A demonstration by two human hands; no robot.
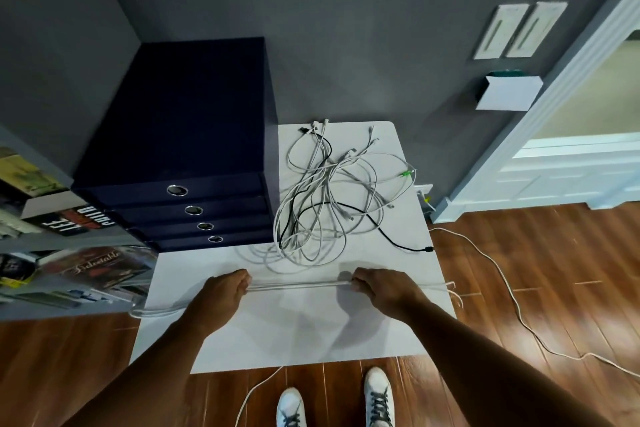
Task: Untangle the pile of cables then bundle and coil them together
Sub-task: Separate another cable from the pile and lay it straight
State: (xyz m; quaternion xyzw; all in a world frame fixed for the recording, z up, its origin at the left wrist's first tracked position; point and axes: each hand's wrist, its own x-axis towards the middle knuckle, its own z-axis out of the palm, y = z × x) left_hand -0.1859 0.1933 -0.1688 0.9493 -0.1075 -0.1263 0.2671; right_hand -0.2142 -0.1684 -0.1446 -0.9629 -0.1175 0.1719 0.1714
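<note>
A tangled pile of white and grey cables (332,198) lies on the white table (277,329), with one black cable (391,236) running out to the right edge. In front of the pile, a few white cable strands (299,285) are stretched taut and level between my hands. My left hand (225,291) grips their left end with curled fingers. My right hand (381,288) grips the right end. The strands' loose ends trail off past my right hand at the table's right edge, and a loop hangs over the left edge.
A dark blue drawer box (187,163) stands at the table's back left, against the grey wall. Books and magazines (79,263) sit on a shelf to the left. A white cord (512,298) snakes over the wooden floor at right. My white shoes (379,395) are below the table's front edge.
</note>
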